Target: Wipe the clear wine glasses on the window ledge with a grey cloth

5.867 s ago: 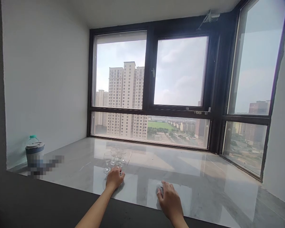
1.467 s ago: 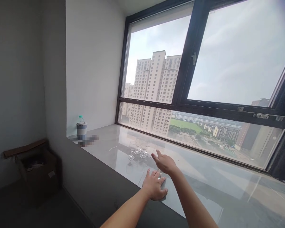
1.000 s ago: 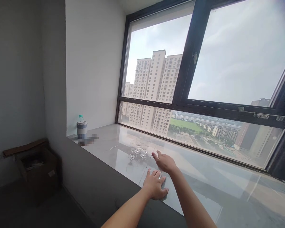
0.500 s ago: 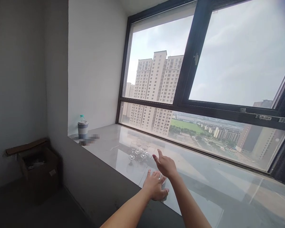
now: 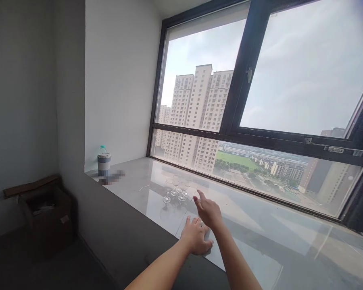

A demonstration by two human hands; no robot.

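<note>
My left hand (image 5: pixel 194 237) is low over the front part of the sill, its fingers curved forward and its thumb apart. Clear glass shows faintly around its thumb and palm, apparently a drinking glass mostly hidden by the hand. Just beyond and to the right is my right hand (image 5: pixel 210 209), with index finger and thumb stretched apart toward the window; its other fingers are partly hidden. Several clear stemmed glasses (image 5: pixel 167 197) stand upright in a cluster on the sill, left of my right hand and apart from it.
A shiny grey tiled sill (image 5: pixel 133 189) runs below the large dark-framed window (image 5: pixel 230 117). At its left end stands a lidded cup (image 5: pixel 103 164) before a green-topped bottle (image 5: pixel 103 148), beside a blurred patch. An open cardboard box (image 5: pixel 48 221) sits on the floor at left.
The whole view has shifted slightly. My right hand is a little nearer my left hand, while the left hand keeps nearly the same pose. The clustered glasses have not moved.
</note>
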